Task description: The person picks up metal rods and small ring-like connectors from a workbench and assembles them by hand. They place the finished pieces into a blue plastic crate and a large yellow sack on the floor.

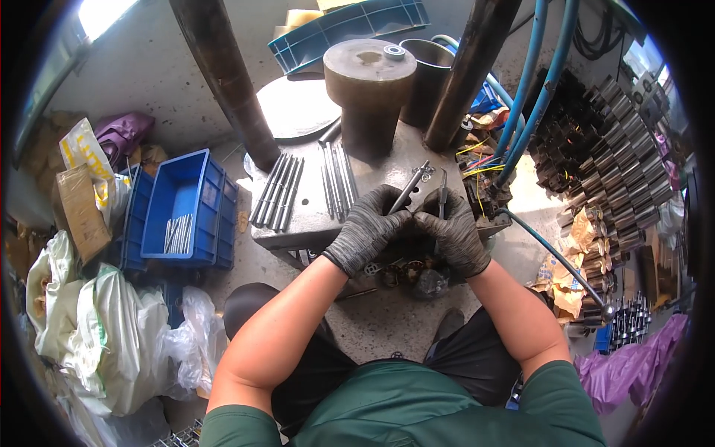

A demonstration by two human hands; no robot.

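In front of me, over the near edge of the metal press table [316, 238], my gloved left hand [366, 229] is closed around a slim metal shaft [406, 192], tilted up to the right. Small ring-like parts [427, 171] show at the shaft's upper end. My gloved right hand [456, 235] grips a thin dark tool with a hooked tip [444, 191]; its kind is unclear. Both hands nearly touch at the thumbs. Several shafts lie side by side in a left group [278, 192] and a second group [339, 180] on the table.
A thick mushroom-shaped steel block [370, 63] bears a small bearing [394, 52], between two steel columns [223, 74]. At left stands a blue crate [195, 194] with shafts [179, 234]. Stacked metal cylinders [625, 164] and blue hoses [538, 89] are at right; white sacks [112, 335] lie left.
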